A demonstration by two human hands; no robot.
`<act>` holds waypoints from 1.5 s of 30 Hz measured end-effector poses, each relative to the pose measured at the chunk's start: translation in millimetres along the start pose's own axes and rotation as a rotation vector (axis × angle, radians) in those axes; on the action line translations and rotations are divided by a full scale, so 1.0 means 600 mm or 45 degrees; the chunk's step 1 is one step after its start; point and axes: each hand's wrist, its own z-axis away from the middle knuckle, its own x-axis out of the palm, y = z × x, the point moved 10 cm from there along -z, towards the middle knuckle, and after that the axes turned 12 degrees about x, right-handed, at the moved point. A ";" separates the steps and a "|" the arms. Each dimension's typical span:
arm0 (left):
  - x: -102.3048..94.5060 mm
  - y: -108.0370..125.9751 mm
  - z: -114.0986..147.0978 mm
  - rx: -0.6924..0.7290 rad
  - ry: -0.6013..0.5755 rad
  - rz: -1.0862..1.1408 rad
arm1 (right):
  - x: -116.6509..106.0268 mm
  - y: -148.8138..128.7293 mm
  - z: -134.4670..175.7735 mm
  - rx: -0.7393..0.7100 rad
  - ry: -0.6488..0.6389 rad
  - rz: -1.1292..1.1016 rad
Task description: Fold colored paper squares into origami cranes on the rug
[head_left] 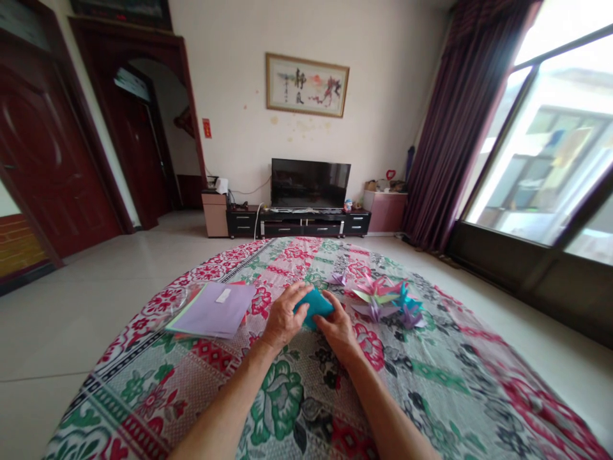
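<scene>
With left hand (285,313) and right hand (341,326), pinches a folded blue paper (315,308) from both sides, between thumbs and fingers. Holds it in the gap between the hands, over the patterned tablecloth (431,402), well apart from the stacked sheets (205,316) at left and near the folded paper figures (375,311) at right; cannot tell whether touching the cloth.

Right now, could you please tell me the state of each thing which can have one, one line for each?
Left hand: gripping the blue paper
Right hand: gripping it too
Blue paper: folded
Paper sheets: stacked flat, lavender on top
Folded paper figures: grouped, one small lavender figure apart
Tablecloth: spread out
Television: screen dark
Cabinet drawers: closed
Curtain: drawn aside
Left door: appears shut
</scene>
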 end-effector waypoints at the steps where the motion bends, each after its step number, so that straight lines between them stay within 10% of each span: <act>1: 0.000 0.000 0.000 -0.003 0.000 -0.004 | 0.000 0.000 0.000 0.003 0.000 0.000; 26: -0.001 -0.051 0.020 -0.348 0.097 0.008 | 0.008 0.030 0.000 0.287 -0.084 -0.365; 37: 0.032 -0.079 0.048 -0.830 0.003 0.757 | 0.008 0.031 -0.003 0.293 -0.122 -0.477; 45: 0.023 -0.045 0.022 -0.468 -0.306 0.597 | 0.001 0.029 -0.008 0.288 -0.149 -0.513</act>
